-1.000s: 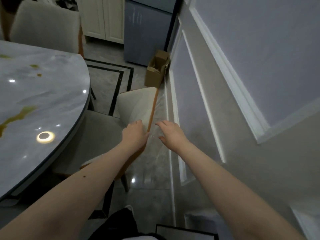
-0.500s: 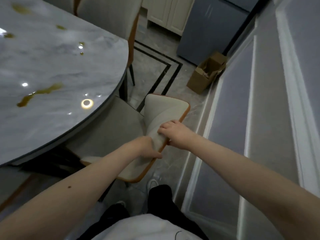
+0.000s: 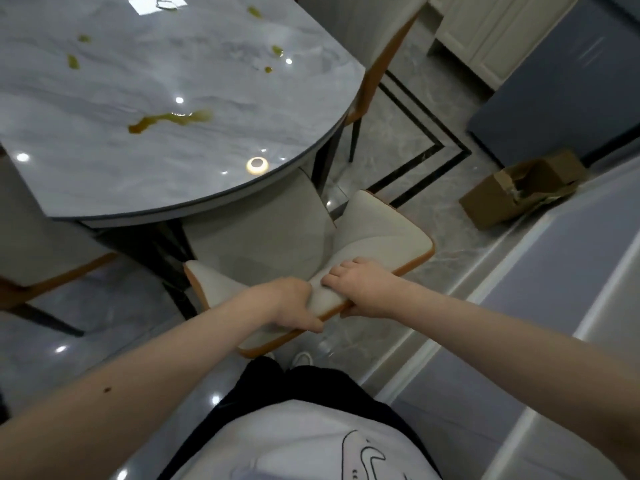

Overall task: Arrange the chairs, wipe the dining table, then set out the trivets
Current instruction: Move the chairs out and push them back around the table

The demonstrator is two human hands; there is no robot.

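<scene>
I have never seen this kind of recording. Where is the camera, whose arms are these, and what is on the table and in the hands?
The camera sits on a person's head and looks forward and down, so the two bare arms are that person's own. There is one view only. Both hands grip the top edge of a chair's backrest, cream with an orange rim: the left hand and the right hand, side by side. The chair's seat reaches under the round marble dining table. On the table lie yellow-brown spills, not yet wiped; the bright dots are lamp reflections. No trivets show. A second chair stands farther along, and an open cardboard box lies on the floor by the wall.
</scene>
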